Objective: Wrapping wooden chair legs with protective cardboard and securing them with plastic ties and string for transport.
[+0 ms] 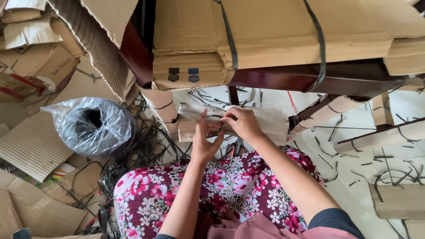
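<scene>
left hand (204, 140), right hand (240, 122) — gripping cardboard bundle (261, 119)

The person is wearing a dark red skirt (221, 186) covered in pink and white flowers. They are also wearing a pink top (261, 230) and a dark short sleeve (334, 220), leaving both arms bare.

Bundle in the hands: folded cardboard bundle (248, 120), matt brown paperboard, creased and rough at the edges.
Stack above: strapped cardboard stack (274, 35), dull tan, flat and smooth-faced, bound by dark, slightly glossy plastic straps (319, 44).
Frame: wooden frame (310, 75), dark reddish wood with a polished sheen.
Roll: strap roll (94, 126), black, wrapped in clear, shiny, crinkled plastic film.
Corrugated sheet (35, 146): ribbed, matt.
Skirt (230, 186): floral cloth, soft, matt.
Floor (354, 177): pale, smooth.
</scene>
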